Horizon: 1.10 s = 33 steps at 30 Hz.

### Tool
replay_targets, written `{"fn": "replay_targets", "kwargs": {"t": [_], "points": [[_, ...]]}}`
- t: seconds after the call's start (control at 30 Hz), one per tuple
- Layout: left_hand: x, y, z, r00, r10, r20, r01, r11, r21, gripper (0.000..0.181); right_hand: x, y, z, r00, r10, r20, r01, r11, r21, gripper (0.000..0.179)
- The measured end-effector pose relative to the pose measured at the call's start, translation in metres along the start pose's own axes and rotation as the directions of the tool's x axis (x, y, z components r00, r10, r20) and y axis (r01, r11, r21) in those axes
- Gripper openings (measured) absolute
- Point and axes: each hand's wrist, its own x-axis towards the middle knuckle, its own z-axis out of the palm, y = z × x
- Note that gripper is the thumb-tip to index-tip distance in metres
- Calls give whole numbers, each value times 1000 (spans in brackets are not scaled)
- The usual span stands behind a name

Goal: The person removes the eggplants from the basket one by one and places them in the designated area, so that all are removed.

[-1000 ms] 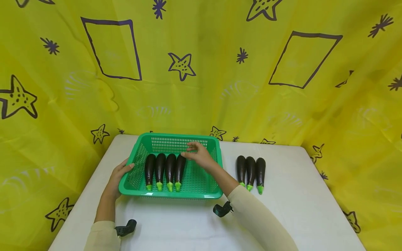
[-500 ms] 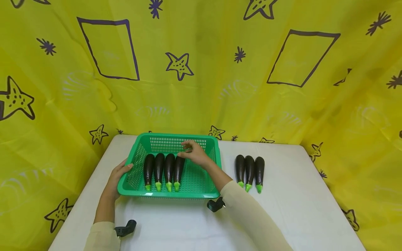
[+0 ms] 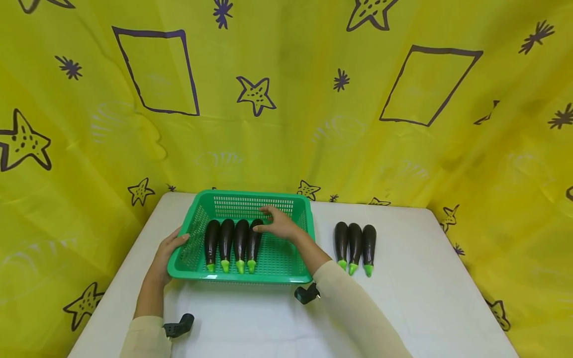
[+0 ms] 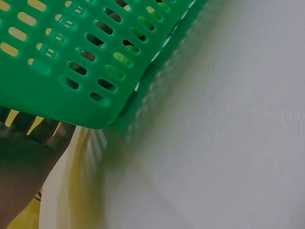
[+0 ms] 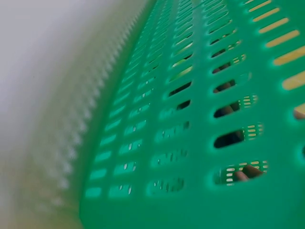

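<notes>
A green slotted plastic basket (image 3: 241,278) stands on the table with several dark eggplants (image 3: 227,243) in a row inside, green stem ends toward me. My left hand (image 3: 167,251) grips the basket's left side, thumb over the rim; its fingers (image 4: 57,131) show outside the wall in the left wrist view. Inside the basket, my right hand (image 3: 282,224) is over the upper end of the rightmost eggplant (image 3: 253,251), thumb at that end and fingers loosely bent. The basket wall (image 5: 200,210) hides most of this hand in the right wrist view.
Three more eggplants (image 3: 355,246) lie side by side on the white-covered table (image 3: 425,298), right of the basket. A yellow curtain (image 3: 304,134) with star drawings hangs behind and at both sides.
My right hand has shifted slightly left and down, its thumb lower over the rightmost eggplant. The left hand, basket and eggplants keep their places; the head view shifts slightly.
</notes>
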Motion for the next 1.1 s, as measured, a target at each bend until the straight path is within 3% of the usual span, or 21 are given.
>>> {"fn": "replay_targets", "kwargs": {"t": [0.33, 0.7, 0.83, 1.1], "points": [[0, 0, 1, 1000, -16, -3, 16, 1000, 2, 64, 2, 1, 3, 992, -18, 127, 41, 982, -183, 71], [1, 1, 3, 999, -30, 22, 30, 1000, 4, 65, 4, 3, 7, 998, 27, 55, -13, 972, -237, 57], [1, 1, 2, 999, -33, 19, 33, 999, 9, 65, 5, 4, 10, 999, 34, 29, -25, 961, -276, 59], [-2, 2, 1, 999, -47, 14, 46, 999, 9, 65, 2, -1, 10, 997, 62, 46, -50, 971, -232, 66]]}}
